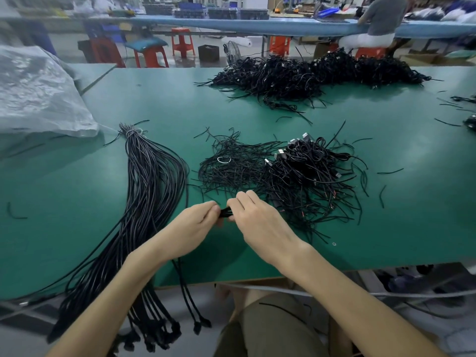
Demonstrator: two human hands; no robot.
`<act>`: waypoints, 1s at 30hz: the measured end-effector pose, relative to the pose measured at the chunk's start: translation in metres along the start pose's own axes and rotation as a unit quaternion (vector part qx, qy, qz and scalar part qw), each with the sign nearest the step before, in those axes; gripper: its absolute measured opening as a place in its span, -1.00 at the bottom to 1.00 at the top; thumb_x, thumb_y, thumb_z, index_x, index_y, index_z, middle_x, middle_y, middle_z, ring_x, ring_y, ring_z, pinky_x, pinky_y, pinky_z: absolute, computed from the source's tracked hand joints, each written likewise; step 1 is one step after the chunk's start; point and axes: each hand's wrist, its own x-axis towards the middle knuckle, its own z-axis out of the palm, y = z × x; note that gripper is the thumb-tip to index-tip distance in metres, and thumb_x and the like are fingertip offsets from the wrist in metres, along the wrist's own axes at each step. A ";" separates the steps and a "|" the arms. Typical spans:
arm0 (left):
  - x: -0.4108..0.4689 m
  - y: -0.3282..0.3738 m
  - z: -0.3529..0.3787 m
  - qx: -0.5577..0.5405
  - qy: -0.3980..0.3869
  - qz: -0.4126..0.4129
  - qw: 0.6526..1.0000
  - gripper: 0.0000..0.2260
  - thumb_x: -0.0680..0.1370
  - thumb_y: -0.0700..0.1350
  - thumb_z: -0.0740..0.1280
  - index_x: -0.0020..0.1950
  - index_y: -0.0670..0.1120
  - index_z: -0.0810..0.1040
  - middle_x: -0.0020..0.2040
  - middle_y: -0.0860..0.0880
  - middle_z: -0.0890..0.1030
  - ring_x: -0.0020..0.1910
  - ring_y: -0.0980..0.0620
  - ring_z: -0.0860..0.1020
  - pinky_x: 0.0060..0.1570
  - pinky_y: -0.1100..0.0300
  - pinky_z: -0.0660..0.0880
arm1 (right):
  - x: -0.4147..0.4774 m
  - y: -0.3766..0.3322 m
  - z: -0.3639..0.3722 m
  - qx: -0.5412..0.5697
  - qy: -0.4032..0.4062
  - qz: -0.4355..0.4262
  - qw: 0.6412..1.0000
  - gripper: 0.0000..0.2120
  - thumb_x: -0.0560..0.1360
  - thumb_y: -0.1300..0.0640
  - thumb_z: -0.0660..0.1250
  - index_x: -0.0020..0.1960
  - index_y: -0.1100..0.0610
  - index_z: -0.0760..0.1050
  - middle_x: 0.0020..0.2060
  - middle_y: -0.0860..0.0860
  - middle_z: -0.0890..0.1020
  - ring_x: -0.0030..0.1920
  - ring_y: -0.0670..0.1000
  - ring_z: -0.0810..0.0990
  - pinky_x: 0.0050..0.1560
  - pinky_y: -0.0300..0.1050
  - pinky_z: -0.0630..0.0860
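Small black cable piece [226, 212] pinched between both hands, near the table's front edge [334, 266].

Bare green surface is left only around the hands (long bundle [152, 191] at left, loose cable heap [304, 181] just beyond). Left hand [193, 228] and right hand [260, 222] are curled, fingertips meeting on the piece, forearms angled inward.

A clear plastic bag [38, 99] lies at the left edge of the table [154, 99]. Beside it, a tied bundle of long cables [152, 181] runs down and hangs over the near edge. Mid-table sits a pile of short ties [231, 163], touching a pile of coiled USB leads [309, 171] on its right. A large black heap [322, 70] lines the far edge. Red stools [183, 42] stand beyond.
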 end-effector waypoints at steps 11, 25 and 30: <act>0.014 -0.014 0.015 -0.110 0.143 -0.046 0.983 -0.61 0.75 0.01 0.04 -0.19 -0.10 0.41 -0.39 0.07 0.37 -0.44 0.07 0.30 -0.36 0.13 0.27 | 0.043 0.021 0.004 0.008 0.085 0.032 0.996 -0.50 0.56 0.10 0.41 0.44 0.24 0.40 0.25 0.11 0.54 0.29 0.13 0.50 0.36 0.02 0.44; 0.007 -0.015 0.024 -0.272 0.226 -0.077 0.932 -0.64 0.76 -0.01 0.05 -0.17 -0.14 0.36 -0.42 0.09 0.25 -0.49 0.14 0.19 -0.53 0.35 0.18 | 0.072 0.030 0.030 0.188 0.006 0.332 0.924 -0.91 0.60 0.04 0.38 -0.03 0.05 0.55 0.10 0.04 0.54 0.21 0.11 0.38 0.22 0.01 0.24; 0.005 -0.015 0.023 -0.277 0.216 -0.082 0.933 -0.64 0.76 -0.01 0.04 -0.15 -0.14 0.37 -0.37 0.04 0.24 -0.47 0.12 0.18 -0.52 0.33 0.18 | 0.061 0.039 0.015 0.240 0.033 0.355 0.903 -0.91 0.57 0.05 0.41 -0.09 0.03 0.58 0.10 0.04 0.51 0.22 0.09 0.36 0.23 -0.02 0.21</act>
